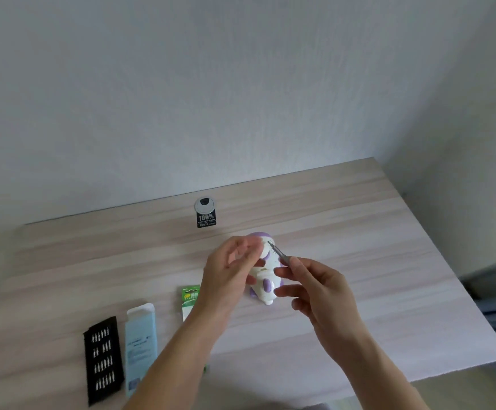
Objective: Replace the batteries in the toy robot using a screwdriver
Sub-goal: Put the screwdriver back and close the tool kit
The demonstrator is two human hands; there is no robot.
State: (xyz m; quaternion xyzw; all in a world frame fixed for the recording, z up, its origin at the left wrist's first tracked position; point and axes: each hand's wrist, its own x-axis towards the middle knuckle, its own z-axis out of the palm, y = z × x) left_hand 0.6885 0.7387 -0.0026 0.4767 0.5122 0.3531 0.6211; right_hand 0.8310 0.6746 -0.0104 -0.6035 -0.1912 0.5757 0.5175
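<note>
I see the toy (pixel 266 275) at mid-table (pixel 359 232), tilted; whether it rests on the wood I cannot tell. My left hand (pixel 229 270) curls its fingers round the toy's upper body. My right hand (pixel 314 288) pinches the screwdriver (pixel 280 255) between thumb and forefinger, other fingers loosely spread, tip against the white shell. I judge this to be the screw-working step on the battery cover. Next I need the tip seated square, then steady twisting. Nearer me lie the battery pack (pixel 189 300), a blue case (pixel 140 344) and the bit tray (pixel 102 359).

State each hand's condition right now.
Left hand: holds the white-and-purple plastic toy robot.
Right hand: pinches the slim grey metal screwdriver.
</note>
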